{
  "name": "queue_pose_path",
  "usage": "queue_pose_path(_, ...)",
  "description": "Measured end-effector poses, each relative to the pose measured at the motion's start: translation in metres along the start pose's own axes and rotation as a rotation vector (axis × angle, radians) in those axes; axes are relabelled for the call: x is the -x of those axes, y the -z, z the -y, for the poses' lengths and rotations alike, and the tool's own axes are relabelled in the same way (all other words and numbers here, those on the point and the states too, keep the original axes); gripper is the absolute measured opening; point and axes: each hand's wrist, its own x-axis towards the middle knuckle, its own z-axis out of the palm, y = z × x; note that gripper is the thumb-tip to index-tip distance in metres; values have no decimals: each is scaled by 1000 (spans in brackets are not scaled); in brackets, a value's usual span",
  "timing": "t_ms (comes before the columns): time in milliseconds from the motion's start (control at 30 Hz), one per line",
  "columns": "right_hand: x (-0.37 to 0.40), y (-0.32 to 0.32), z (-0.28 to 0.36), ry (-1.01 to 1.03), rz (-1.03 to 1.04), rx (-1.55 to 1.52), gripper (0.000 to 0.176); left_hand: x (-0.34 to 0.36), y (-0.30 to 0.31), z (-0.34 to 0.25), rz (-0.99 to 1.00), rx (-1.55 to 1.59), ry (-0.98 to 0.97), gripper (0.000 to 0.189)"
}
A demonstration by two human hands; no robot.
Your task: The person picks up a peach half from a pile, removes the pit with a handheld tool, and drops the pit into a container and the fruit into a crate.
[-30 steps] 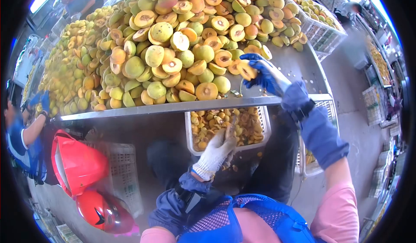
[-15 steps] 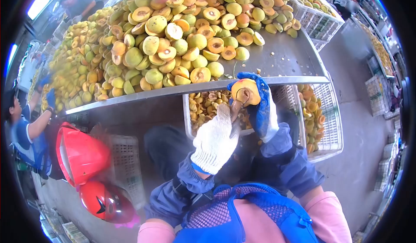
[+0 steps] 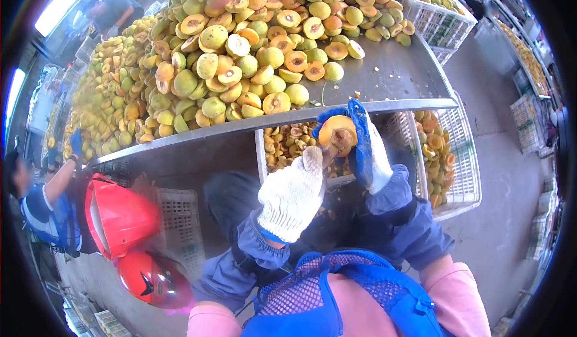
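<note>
My left hand (image 3: 290, 196), in a white knit glove, is closed around a brown-handled pitting tool (image 3: 329, 155). The tool's tip meets the middle of the cut face of a peach half (image 3: 334, 125); its blade cannot be made out now. My right hand (image 3: 366, 147), in a blue-and-white glove, cups that peach half from the right, cut side toward me. Both hands are just in front of the metal table's edge (image 3: 384, 104), above a crate (image 3: 262, 156) that contains many small fruit pieces (image 3: 288, 147).
A large heap of halved peaches (image 3: 240, 66) covers much of the table. Right of my knees stands a white crate (image 3: 460, 156) with peach halves, and another crate (image 3: 442, 27) stands beyond. Red helmets (image 3: 144, 277) sit at left, near a co-worker (image 3: 51, 211).
My left hand has shifted slightly left and down, and the peach half has tilted a little. The wire loop visible earlier at its centre no longer shows. The view has turned slightly.
</note>
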Motion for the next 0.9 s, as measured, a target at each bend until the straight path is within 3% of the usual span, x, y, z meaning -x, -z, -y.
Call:
queue_pose_path(100, -3, 2, -16, 33, -147, 4, 41, -2, 2, -3, -55, 74, 49, 34)
queue_pose_path(167, -6, 2, -20, 139, -148, 60, 41, -5, 1, -4, -83, 80, 71, 33)
queue_pose_path(233, -2, -1, -20, 305, -23, 158, 39, -2, -1, -6, -95, 53, 64, 33)
queue_pose_path(333, 6, -21, -16, 308, -142, 29, 36, 5, -12, 1, -33, 46, -2, 35)
queue_pose_path(400, 3, -12, -20, 513, -108, 392, 37, 5, -11, 1, -17, 73, 63, 34)
queue_pose_path(467, 4, -14, -20, 530, -111, 385, 38, 2, -5, -2, -22, 95, 81, 33)
queue_pose_path(533, 9, -25, -15, 355, -153, 14, 38, -3, 1, -5, -30, 120, 62, 33)
queue_pose_path(633, 8, -17, -21, 254, -92, -93, 43, 2, -9, 2, 30, 166, 71, 35)
queue_pose_path(733, 6, -12, -22, 258, -76, 5, 41, 10, -24, 6, 37, 190, -45, 43)
queue_pose_path(833, -4, -2, -41, 215, -277, -51, 38, -8, 2, -9, 129, 362, 45, 49)
queue_pose_path(900, -2, -29, -46, 438, -524, 147, 36, -7, -7, -6, 226, 399, 69, 48)
